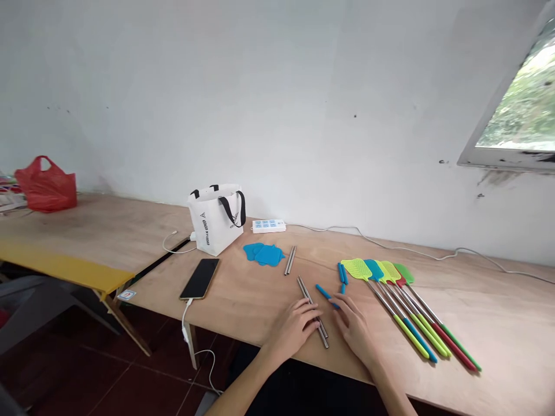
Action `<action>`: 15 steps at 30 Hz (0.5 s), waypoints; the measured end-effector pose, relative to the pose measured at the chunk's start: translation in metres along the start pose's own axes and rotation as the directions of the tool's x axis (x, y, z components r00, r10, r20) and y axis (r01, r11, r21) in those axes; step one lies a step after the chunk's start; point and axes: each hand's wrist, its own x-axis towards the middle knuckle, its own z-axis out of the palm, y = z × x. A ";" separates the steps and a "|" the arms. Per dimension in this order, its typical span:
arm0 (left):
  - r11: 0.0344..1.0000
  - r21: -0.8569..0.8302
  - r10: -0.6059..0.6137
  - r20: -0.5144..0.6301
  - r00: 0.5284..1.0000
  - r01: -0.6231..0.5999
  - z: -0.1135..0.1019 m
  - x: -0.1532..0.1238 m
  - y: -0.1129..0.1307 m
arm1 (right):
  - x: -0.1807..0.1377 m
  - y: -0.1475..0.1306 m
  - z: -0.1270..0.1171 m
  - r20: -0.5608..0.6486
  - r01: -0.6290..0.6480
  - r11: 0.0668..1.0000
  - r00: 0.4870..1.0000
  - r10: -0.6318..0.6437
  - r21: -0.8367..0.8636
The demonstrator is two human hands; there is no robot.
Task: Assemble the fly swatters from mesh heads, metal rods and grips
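My left hand (pixel 295 329) lies over thin metal tubes (pixel 302 286), its fingers slightly curved and spread on them, not closed round them. Just right of it, my right hand (pixel 355 332) has its thumb and fingertips at the near end of a slanting blue handle sleeve (pixel 323 293), which it pinches. Other short blue sleeves (pixel 342 274) lie beyond that hand. Another group of metal tubes (pixel 290 260) lies farther back. Blue swatter heads (pixel 269 255) overlap to their left. Several assembled fly swatters (pixel 401 300), in yellow-green, blue, red and green, lie on the right.
A phone (pixel 200 278) on a charging cable and a white tote bag (pixel 217 222) are on the left. A power strip (pixel 269 226) sits by the wall, its cord running right. A red plastic bag (pixel 47 185) stands on the far-left table. The wooden table's front edge (pixel 234 334) is near me.
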 end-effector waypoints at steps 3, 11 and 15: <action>1.000 -0.002 0.029 0.018 0.999 -0.029 -0.002 -0.001 0.000 | -0.002 0.003 0.001 0.010 -0.059 0.998 0.998 0.059 -0.033; 0.993 0.048 0.101 0.112 0.989 -0.107 -0.013 0.001 -0.005 | -0.004 0.007 0.008 0.189 -0.021 0.971 0.980 0.067 -0.237; 0.989 0.091 0.113 0.070 0.991 -0.119 -0.013 0.002 -0.005 | 0.001 -0.004 0.003 0.239 0.065 0.992 0.970 -0.039 -0.105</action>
